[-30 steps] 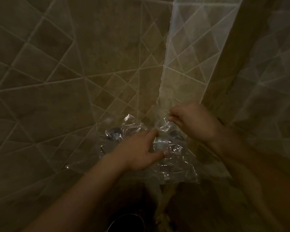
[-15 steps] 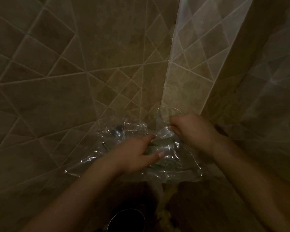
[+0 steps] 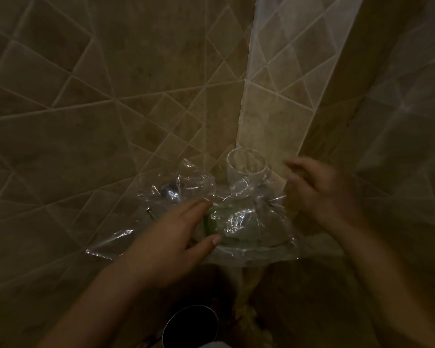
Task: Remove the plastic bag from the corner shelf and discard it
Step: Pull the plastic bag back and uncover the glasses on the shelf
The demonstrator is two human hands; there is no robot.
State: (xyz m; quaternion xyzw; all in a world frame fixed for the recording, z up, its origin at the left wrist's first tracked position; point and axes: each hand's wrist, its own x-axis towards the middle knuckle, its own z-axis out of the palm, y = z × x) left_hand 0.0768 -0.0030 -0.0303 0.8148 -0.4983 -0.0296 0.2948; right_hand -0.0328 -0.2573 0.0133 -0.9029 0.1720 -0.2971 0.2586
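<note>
The crumpled clear plastic bag (image 3: 239, 217) still lay on the tiled corner shelf (image 3: 317, 243). The right hand (image 3: 319, 189) had let go, fingers spread; the left hand (image 3: 176, 237) hovered open, so removal needed a fresh grip.

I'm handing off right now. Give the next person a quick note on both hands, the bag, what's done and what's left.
Left hand: open, fingers spread over the plastic bag, no closed grip visible.
Right hand: blurred, beside the bag's right edge; grip cannot be told.
Bag: crumpled, still lying on the corner shelf, around a clear glass.
Done: nothing removed.
Left: gather the bag, lift it clear, discard it, possibly in the dark round container below.
</note>
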